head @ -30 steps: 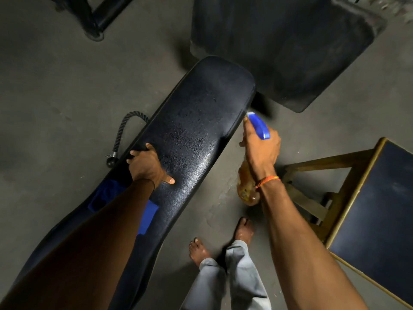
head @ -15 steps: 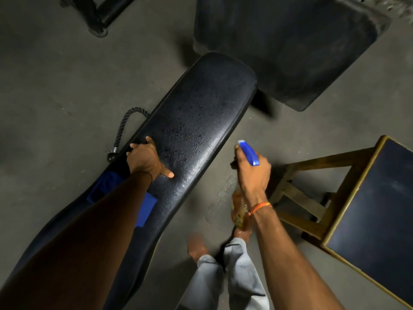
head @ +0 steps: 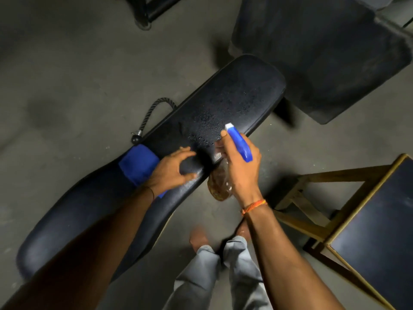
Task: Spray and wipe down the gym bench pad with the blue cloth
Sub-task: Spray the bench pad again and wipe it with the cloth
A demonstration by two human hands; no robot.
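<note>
The black bench pad (head: pixel 234 97) runs diagonally from lower left to upper right, and its far half is speckled with droplets. A folded blue cloth (head: pixel 138 165) lies across its middle, reaching the left edge. The spray bottle (head: pixel 240 145), clear with a blue head and white nozzle, is gripped by the right hand (head: pixel 241 175) over the pad's right edge.

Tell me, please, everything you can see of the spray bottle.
The spray bottle has a blue trigger head with a white nozzle tip and a clear plastic-looking body with brownish contents. The right hand grips its neck, holding it tilted at the near edge of the bench pad, nozzle aimed at the pad's droplet-speckled surface. Whether the body touches the pad cannot be told.
</note>
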